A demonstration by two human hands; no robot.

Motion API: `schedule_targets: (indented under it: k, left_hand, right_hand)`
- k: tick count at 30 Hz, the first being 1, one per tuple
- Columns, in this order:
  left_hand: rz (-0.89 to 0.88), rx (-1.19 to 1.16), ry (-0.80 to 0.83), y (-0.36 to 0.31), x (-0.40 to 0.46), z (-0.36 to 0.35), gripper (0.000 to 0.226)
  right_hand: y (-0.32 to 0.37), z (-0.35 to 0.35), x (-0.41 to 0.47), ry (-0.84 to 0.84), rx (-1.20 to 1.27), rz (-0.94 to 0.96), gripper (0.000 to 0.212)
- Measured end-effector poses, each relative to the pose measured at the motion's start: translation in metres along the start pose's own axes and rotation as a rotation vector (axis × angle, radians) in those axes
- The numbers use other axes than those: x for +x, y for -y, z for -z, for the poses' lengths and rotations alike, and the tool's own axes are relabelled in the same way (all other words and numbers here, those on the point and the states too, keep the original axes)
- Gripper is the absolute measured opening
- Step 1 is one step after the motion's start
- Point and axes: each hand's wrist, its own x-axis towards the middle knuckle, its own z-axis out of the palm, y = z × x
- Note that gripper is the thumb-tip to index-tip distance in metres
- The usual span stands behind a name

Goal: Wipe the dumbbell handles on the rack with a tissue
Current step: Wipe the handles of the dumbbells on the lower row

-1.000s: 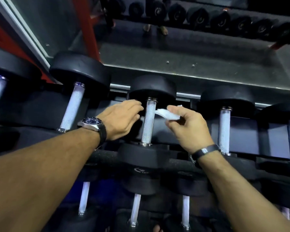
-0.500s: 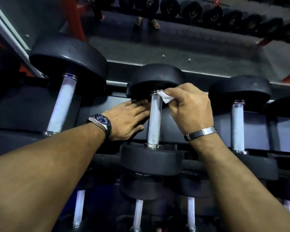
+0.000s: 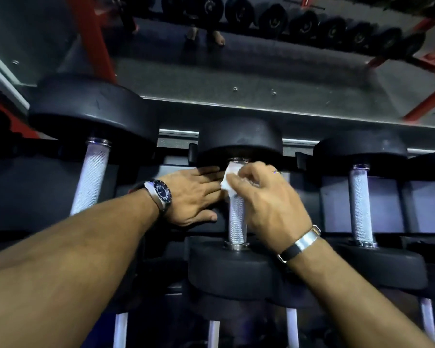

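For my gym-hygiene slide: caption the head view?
Right hand presses tissue onto middle dumbbell handle; left hand rests alongside.

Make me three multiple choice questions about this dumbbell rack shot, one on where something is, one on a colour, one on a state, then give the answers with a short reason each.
1. Where is the tissue?
A. On the floor
B. At the upper end of the middle handle
C. On the left dumbbell's handle

2. What colour are the dumbbell heads, such as the middle dumbbell's top head?
A. Black
B. Yellow
C. White

3. What is the right hand doing?
A. Hanging free and open
B. Lifting the dumbbell off the rack
C. Closed on the tissue against the handle

Answers:
1. B, the white tissue sits just below the top head, on the middle handle.
2. A, every head in the row is black.
3. C, its fingers curl round the tissue and handle, while the left hand lies flat beside the handle and the dumbbell rests on the rack.
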Motion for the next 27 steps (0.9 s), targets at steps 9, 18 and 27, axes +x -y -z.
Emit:
schedule_targets:
  k: [9, 18, 27]
  left_hand:
    - [0.070, -0.085, -0.003, 0.001, -0.007, -0.009, 0.044]
    - [0.056, -0.024, 0.041, -0.003, -0.015, -0.014, 0.060]
    - [0.107, -0.072, 0.052, -0.002, -0.015, -0.012, 0.058]
  right_hand:
    - [0.003, 0.008, -0.011, 0.115, -0.085, 0.147, 0.043]
    - [-0.011, 0.013, -0.005, 0.111, -0.136, 0.228, 0.042]
    - [-0.017, 0.017, -0.004, 0.133, -0.084, 0.217, 0.041]
